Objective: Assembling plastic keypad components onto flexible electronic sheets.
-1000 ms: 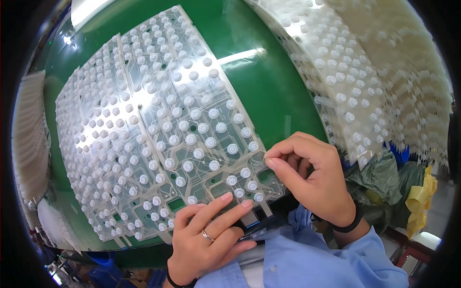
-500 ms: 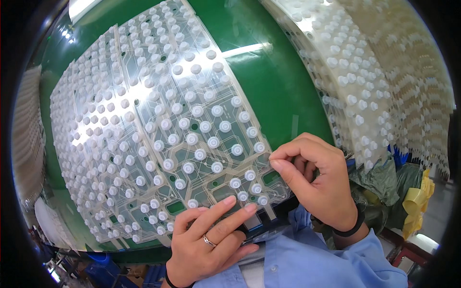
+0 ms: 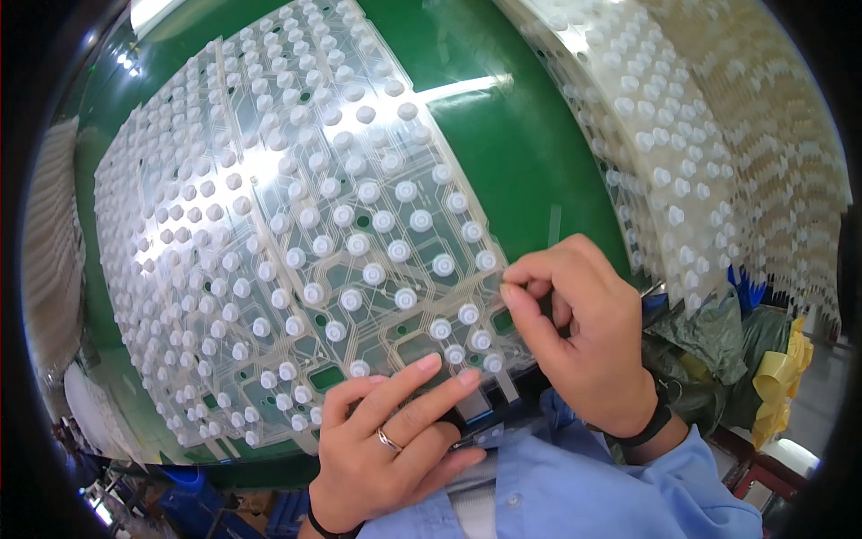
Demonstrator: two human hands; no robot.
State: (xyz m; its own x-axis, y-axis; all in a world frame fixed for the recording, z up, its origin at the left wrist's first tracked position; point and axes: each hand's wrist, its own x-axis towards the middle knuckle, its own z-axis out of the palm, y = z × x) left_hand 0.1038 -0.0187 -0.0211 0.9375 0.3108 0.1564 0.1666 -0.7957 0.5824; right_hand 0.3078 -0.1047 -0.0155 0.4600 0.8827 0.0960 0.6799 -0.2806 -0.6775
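Several clear plastic sheets with printed silvery traces and rows of white rubber domes lie side by side on a green table (image 3: 512,153). The nearest of these, a keyboard membrane sheet (image 3: 422,310), is under both hands. My left hand (image 3: 386,440), a ring on one finger, rests on its near edge with fingers stretched out and apart. At the sheet's right edge, my right hand (image 3: 584,332) is closed in a pinch, thumb and forefinger together at the edge. Whether the fingertips grip the edge or a thin strip there is too small to tell.
A tall stack of similar domed sheets (image 3: 664,162) stands along the right side, and another stack (image 3: 56,242) at the far left. Dark green plastic bags (image 3: 709,346) and a yellow object (image 3: 779,382) are at the lower right. Blue bins (image 3: 193,503) sit below the table's near edge.
Both hands stay at the same places on the sheet. The right hand has shifted very slightly left and up, still pinched. The sheet appears a little higher in view.
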